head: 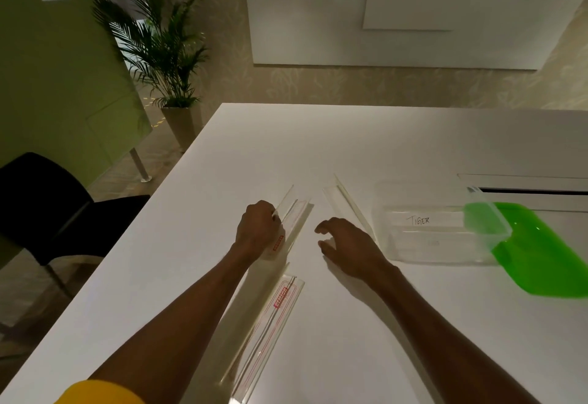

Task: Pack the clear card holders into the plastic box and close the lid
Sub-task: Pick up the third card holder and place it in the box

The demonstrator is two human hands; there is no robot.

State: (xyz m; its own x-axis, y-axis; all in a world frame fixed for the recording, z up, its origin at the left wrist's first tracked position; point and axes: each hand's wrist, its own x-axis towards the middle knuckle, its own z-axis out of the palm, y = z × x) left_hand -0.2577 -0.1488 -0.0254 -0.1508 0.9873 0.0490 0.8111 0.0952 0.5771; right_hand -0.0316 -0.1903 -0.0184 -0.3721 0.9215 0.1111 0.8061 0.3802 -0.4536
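Left hand: I see my left hand [258, 228] with fingers curled around the near end of a clear card holder [291, 212], gripping it on the white table [222, 165].
Held holder: long, transparent, trough-shaped, with a red label by my wrist; it runs away from me and to the right.
Right hand: my right hand [345, 246] hangs just above the table with fingers loosely spread, grasping nothing.
Second holder: another clear card holder [348, 204] lies just beyond my right hand, between it and the box.
Third holder: a third holder with red print [270, 330] lies flat between my forearms.
Plastic box: the clear plastic box [439, 225] stands to the right, uncovered; inside I read "TIGER" on a card.
Lid: the green lid [541, 251] lies on the table against the box's right side.
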